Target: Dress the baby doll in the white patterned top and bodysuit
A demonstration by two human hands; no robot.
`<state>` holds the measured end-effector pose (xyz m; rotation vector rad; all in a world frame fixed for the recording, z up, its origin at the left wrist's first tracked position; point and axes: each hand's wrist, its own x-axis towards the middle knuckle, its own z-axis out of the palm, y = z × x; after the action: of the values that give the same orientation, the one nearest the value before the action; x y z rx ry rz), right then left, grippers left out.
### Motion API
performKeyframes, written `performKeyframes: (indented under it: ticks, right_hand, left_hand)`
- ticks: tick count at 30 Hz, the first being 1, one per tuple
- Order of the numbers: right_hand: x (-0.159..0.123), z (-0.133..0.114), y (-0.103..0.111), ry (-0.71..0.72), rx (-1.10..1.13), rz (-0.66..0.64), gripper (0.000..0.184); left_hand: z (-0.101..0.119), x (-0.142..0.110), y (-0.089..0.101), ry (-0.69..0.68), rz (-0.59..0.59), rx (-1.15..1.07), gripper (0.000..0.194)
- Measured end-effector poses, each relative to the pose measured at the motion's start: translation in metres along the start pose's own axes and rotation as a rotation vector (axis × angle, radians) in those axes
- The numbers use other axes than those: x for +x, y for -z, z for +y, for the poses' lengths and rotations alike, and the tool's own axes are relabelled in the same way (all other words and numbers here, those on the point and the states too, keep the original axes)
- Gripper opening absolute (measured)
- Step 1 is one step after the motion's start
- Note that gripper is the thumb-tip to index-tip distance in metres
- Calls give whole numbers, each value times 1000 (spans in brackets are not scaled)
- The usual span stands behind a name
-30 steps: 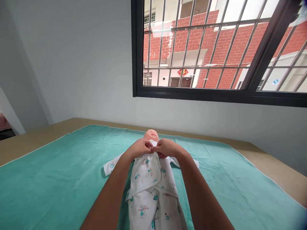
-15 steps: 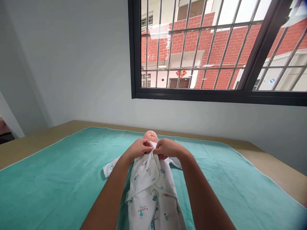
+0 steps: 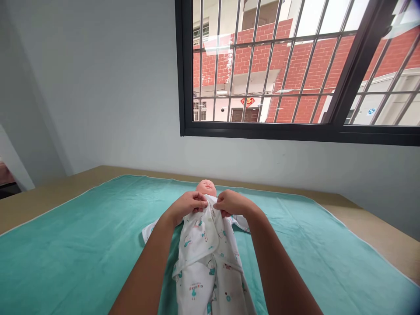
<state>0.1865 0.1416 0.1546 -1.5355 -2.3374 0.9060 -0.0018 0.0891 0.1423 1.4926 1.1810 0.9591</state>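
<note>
A baby doll (image 3: 206, 187) lies on its back, head toward the wall, dressed in a white printed baby shirt (image 3: 198, 238) with overlapping front flaps. White printed trousers (image 3: 193, 288) cover its legs. At the chest, my left hand (image 3: 188, 205) is closed on the shirt's left front edge near the neckline. My right hand (image 3: 234, 202) pinches the right front edge just across from it, with a small gap between the hands. The doll's sleeves stretch out to both sides, partly hidden behind my forearms.
A green cloth (image 3: 98, 245) is spread under the doll on a wooden table (image 3: 370, 223). Behind the table stands a pale wall (image 3: 131, 109) with a dark-framed, barred window (image 3: 262, 129).
My hands have moved slightly apart at the neckline, the right one going right. The shirt front between them now lies flatter and more spread.
</note>
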Motion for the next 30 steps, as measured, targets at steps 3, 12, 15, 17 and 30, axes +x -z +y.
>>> performKeyframes:
  ticks: [3, 12, 15, 17, 30]
  right_hand:
    - [4, 7, 2, 48, 37, 44, 20]
    - [21, 26, -18, 111, 832, -119, 21]
    - [26, 33, -23, 140, 953, -167, 22]
    - [29, 36, -25, 127, 964, -176, 23]
    - [26, 38, -26, 178, 850, -224, 34]
  left_hand:
    - [-1, 2, -1, -1, 14, -24, 22]
    - [-7, 7, -2, -6, 10, -144, 20]
    - [-9, 10, -4, 0, 39, -114, 16]
    - [-10, 11, -5, 3, 59, -111, 14]
    - [-11, 12, -9, 41, 124, -150, 20]
